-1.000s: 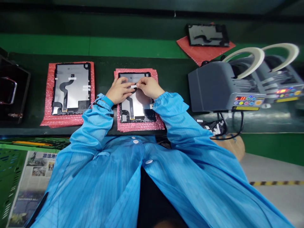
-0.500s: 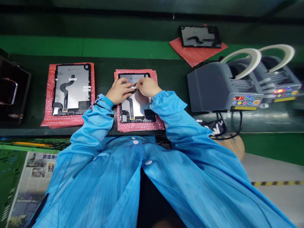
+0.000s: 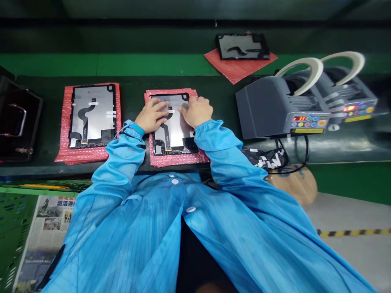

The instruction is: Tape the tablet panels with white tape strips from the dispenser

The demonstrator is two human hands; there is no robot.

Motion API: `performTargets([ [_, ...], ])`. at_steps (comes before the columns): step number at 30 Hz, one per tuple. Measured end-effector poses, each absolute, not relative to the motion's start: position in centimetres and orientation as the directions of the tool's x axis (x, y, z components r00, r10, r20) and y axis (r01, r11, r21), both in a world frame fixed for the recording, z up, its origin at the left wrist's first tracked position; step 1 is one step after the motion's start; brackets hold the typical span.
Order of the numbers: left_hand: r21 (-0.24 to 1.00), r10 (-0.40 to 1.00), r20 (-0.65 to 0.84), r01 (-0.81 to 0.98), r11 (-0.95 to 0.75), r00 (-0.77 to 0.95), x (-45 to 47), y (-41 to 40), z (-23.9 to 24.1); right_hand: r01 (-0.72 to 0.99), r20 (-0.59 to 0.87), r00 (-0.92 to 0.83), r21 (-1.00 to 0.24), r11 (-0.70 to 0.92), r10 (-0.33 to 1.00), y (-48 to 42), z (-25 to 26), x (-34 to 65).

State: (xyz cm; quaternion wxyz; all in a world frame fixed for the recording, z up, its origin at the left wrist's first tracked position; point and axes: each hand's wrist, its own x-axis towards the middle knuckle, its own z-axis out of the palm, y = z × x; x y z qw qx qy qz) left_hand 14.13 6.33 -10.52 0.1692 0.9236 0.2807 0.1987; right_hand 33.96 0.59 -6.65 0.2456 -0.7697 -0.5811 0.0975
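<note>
A tablet screen panel lies back side up on pink bubble wrap in front of me. A black flex cable winds down its silver back, with a short white tape strip across the cable's top end. My left hand rests on the panel's left side, fingers spread and pointing at the strip. Over the right edge lies my right hand, open, its thumb reaching inward on the silver surface and its other fingers toward the far edge. Neither hand grips anything.
Left of me, a second panel lies on pink bubble wrap. Two grey tape dispensers with lit displays stand at the right. Behind them a third panel sits on wrap. A black case stands at the far left.
My right hand has come away from the white strip to the panel's right edge, its fingers opening from a pinch. My left fingers have drawn back slightly from the strip. The view has shifted a little.
</note>
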Motion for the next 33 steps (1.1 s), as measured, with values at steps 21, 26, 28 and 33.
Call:
performTargets([
  [21,0.314,0.603,0.277,0.522,-0.793,0.748,19.6,1.6,-3.5,0.18,0.188,0.965,-0.982,0.059,0.184,-15.8,-7.5,51.3],
  [26,0.32,0.6,0.282,0.517,-0.794,0.749,20.4,2.7,-3.7,0.1,0.115,0.971,-0.992,0.079,0.211,-16.4,-8.5,52.3],
  [28,0.324,0.6,0.282,0.515,-0.794,0.748,21.3,2.7,-3.5,0.069,0.088,0.962,-0.994,0.081,0.26,-15.9,-8.4,52.6],
  [33,0.317,0.578,0.275,0.495,-0.809,0.768,23.1,2.6,-3.5,0.021,0.053,0.952,-0.994,0.111,0.301,-14.7,-8.6,53.2],
])
